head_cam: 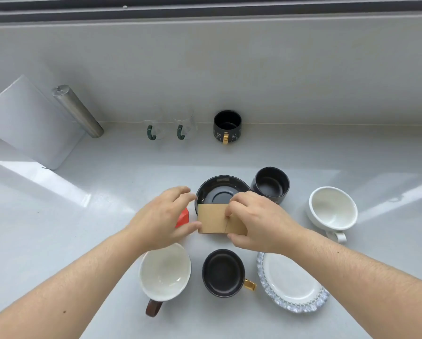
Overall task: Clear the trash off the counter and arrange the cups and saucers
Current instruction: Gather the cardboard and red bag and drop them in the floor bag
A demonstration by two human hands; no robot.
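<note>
Over the black saucer (221,192) mid-surface, your right hand (256,223) pinches the brown cardboard sleeve (213,222), while your left hand (161,216) touches its left edge, fingers spread, above a red scrap (183,217). 2 glass cups (169,128) stand at the back.

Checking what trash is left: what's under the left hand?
A red object shows beneath the left hand, beside the brown cardboard sleeve. The hand covers most of it, so its full shape is hidden.

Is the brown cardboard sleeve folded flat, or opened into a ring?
Flat. The cardboard sleeve shows one flat face with a single crease, no round opening, pinched by the right hand over the black saucer.
</note>
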